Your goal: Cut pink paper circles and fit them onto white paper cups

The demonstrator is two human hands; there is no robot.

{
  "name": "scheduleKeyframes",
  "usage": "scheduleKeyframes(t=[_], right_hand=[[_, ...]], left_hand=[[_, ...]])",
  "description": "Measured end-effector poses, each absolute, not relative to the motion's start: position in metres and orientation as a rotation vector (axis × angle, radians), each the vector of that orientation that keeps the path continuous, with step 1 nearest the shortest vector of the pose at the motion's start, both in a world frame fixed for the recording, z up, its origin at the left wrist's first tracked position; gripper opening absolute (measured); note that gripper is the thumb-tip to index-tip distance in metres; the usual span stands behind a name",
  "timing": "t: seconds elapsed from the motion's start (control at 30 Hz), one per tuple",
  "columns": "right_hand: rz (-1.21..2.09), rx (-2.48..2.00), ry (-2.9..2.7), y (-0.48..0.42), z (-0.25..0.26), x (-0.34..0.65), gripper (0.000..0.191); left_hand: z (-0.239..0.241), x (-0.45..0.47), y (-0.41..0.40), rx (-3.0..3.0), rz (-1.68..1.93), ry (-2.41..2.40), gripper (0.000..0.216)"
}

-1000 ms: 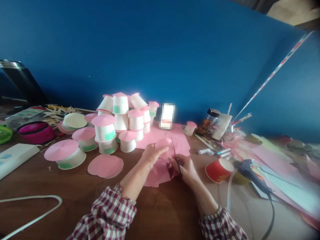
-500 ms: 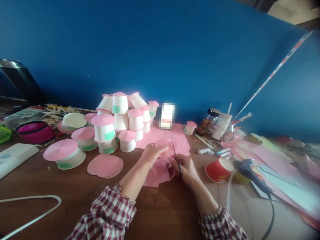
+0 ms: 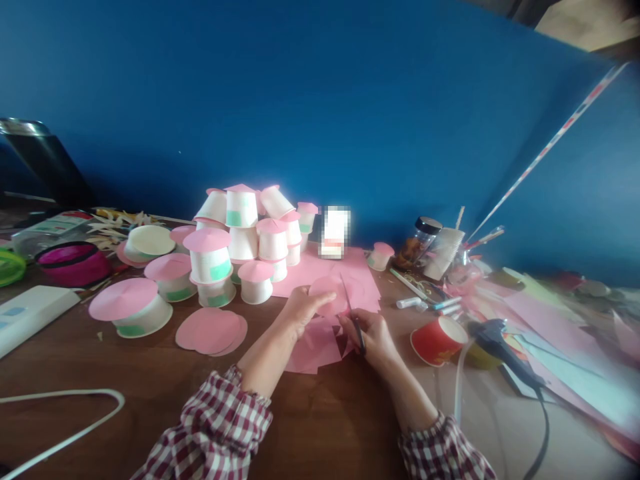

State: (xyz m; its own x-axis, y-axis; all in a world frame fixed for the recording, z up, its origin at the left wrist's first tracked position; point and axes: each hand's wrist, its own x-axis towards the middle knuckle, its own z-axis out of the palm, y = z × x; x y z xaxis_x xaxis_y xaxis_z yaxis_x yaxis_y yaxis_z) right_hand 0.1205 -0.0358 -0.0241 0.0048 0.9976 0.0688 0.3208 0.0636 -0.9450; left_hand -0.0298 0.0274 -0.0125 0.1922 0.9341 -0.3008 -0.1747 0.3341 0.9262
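Note:
My left hand (image 3: 303, 310) pinches a round piece of pink paper (image 3: 325, 293), thumb on top. In my right hand (image 3: 373, 333) is a pair of scissors (image 3: 357, 327), its dark handle between my fingers and its blades at the right side of that paper. Cut pink paper scraps (image 3: 315, 347) lie beneath both hands. A small pile of pink paper discs (image 3: 213, 330) rests on the table to the left of my left forearm. Further left and behind stand several white paper cups (image 3: 241, 208) with pink cone tops, some stacked.
Larger pink paper sheets (image 3: 350, 263) lie behind my hands. To the right are a red paper cup (image 3: 439, 340), a glue gun (image 3: 505, 347), pens (image 3: 447, 303) and a dark-lidded jar (image 3: 419, 241). A white wire (image 3: 65, 395) curves at the front left.
My hands, the pink paper and the scissors hold nearly the same place. The view has shifted very slightly.

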Motion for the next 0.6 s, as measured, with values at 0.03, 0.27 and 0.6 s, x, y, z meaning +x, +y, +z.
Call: scheduleKeyframes(t=[0.03,0.27,0.6], right_hand=[[0.974,-1.401,-1.470,-0.0358,-0.0239,0.1206,0.029],[0.943,-1.433,-1.490,-0.0357,-0.0244,0.1202,0.030],[0.982,-1.411,-1.495,-0.0352,-0.0266,0.1201,0.027]], left_hand=[[-0.0126,-0.0303,0.0280,0.903,0.941,1.089,0.044],[-0.0153,-0.0304,0.0306,0.908,0.962,1.122,0.036],[-0.0170,-0.0304,0.0308,0.915,0.954,1.114,0.044]])
